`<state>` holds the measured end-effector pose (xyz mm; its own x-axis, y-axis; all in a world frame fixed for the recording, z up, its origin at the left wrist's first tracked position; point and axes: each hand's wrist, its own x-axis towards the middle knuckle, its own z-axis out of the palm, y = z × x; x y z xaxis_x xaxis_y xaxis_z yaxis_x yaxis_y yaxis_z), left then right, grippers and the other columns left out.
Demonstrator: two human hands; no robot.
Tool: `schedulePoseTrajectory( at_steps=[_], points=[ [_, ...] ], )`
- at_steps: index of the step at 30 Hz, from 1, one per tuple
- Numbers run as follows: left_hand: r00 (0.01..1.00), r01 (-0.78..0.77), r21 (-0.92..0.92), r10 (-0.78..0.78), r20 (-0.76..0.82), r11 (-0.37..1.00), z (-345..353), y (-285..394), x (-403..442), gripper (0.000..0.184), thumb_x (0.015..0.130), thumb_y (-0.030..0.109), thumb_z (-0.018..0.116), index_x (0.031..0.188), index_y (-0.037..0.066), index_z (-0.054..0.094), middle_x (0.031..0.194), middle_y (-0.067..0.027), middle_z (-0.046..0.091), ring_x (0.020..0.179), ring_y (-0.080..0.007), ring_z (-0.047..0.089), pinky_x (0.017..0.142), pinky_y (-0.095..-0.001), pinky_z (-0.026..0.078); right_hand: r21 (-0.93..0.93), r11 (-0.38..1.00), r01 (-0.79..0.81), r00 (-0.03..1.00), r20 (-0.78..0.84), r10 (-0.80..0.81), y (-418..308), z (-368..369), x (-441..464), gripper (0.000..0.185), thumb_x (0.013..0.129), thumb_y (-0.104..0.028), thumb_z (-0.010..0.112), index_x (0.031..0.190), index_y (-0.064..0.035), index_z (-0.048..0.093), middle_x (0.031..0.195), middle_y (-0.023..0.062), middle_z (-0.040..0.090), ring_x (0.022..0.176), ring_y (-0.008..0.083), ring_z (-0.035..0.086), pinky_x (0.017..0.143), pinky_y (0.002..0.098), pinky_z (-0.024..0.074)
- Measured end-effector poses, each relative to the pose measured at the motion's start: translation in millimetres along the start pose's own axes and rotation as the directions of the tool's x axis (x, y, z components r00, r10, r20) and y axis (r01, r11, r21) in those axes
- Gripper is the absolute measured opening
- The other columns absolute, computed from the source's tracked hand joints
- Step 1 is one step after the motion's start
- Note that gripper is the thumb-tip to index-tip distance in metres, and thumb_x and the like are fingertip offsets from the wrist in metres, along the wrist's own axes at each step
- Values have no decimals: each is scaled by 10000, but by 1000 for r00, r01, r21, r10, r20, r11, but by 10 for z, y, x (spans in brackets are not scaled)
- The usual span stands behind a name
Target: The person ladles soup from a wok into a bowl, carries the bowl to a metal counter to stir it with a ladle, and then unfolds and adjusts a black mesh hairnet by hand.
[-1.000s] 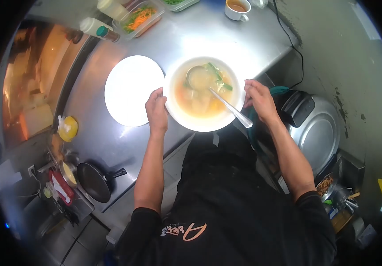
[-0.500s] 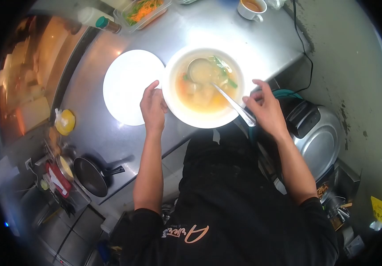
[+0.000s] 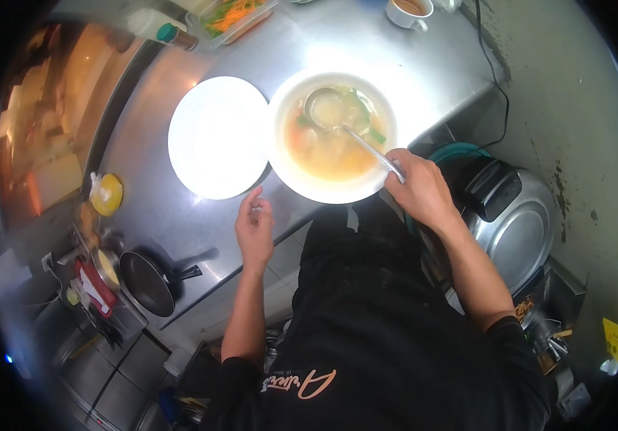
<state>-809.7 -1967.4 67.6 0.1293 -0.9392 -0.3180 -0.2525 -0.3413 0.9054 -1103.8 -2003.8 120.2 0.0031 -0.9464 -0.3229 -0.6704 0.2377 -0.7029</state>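
A white bowl (image 3: 280,169) of broth with green and orange pieces rests on the steel counter. The ladle (image 3: 371,149) lies with its round end in the soup and its handle over the bowl's right rim. My right hand (image 3: 422,189) has its fingers closed round the end of that handle, close to the rim. Below the bowl's left side, my left hand (image 3: 254,225) is off the bowl, fingers loosely curled apart and nothing in them. A white plate (image 3: 217,136) sits directly left of the bowl.
On the steel counter (image 3: 144,172) stand a container of shredded vegetables (image 3: 233,16), a green-capped bottle (image 3: 176,36) and a cup (image 3: 408,13). A black pan (image 3: 146,283) is at lower left, its handle over the counter. At right are a metal lid (image 3: 524,223) and a cord (image 3: 498,82).
My left hand has let go of the bowl's rim and moved down. My right hand has left the bowl's right side and taken hold of the ladle handle.
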Motion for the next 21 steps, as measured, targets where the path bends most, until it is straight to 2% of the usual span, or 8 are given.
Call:
schedulePoseTrajectory(
  at_steps=[3,6,7,9,12,15,18,21],
  points=[
    [996,84,21,-85,42,996,-39,-85,-176,316,880,71,542,1185,-11,528,848,6,524,631,-46,480,556,-191,402,13,999,-33,999,-1,33,4,-11,54,241,766,-147,552,922,24,617,705,223,603,713,382,611,680,434,475],
    [988,131,22,-133,79,991,-20,-252,-380,302,874,52,546,1168,-15,538,834,11,521,665,-44,482,577,-189,404,103,986,-132,985,124,119,38,-60,149,270,775,-177,551,932,35,612,671,210,597,651,358,605,653,407,473],
    [991,66,59,-73,112,996,-9,-297,-455,287,870,47,546,1152,-7,551,827,2,528,685,-51,491,590,-194,409,123,980,-155,980,142,137,43,-85,159,273,780,-181,550,936,35,609,673,207,596,646,347,602,648,395,471],
    [981,55,104,-73,178,993,16,-314,-601,288,861,35,543,1147,6,557,827,-1,534,684,-54,500,590,-195,413,163,966,-200,969,181,170,42,-132,166,278,790,-189,548,944,36,604,678,200,595,635,326,595,639,372,466],
    [971,62,182,-101,217,981,10,-553,-777,293,822,44,567,1114,36,582,803,-21,558,644,-79,525,593,-214,429,140,990,-31,999,28,27,59,-154,114,246,804,-170,541,939,29,593,689,192,591,631,312,582,633,355,459],
    [965,69,316,-144,221,946,-29,-891,-873,300,798,93,589,1092,39,596,792,-57,589,611,-124,551,598,-254,451,148,989,-20,1000,-20,23,12,-226,48,172,815,-106,541,931,15,581,755,183,589,648,298,579,629,354,452],
    [959,77,427,-184,215,901,-97,-1180,-903,319,784,147,596,1085,42,608,802,-95,619,622,-187,582,622,-302,470,29,942,335,906,-282,-314,103,-169,-8,119,800,-17,557,915,6,574,777,161,560,626,285,555,592,349,439],
    [947,62,565,-227,227,823,-237,-1531,-932,343,781,193,591,1089,45,613,832,-122,644,696,-258,614,682,-346,485,-14,943,332,891,-325,-318,112,-232,-95,144,778,39,570,917,3,578,778,143,532,620,275,536,564,334,431]
  ],
)
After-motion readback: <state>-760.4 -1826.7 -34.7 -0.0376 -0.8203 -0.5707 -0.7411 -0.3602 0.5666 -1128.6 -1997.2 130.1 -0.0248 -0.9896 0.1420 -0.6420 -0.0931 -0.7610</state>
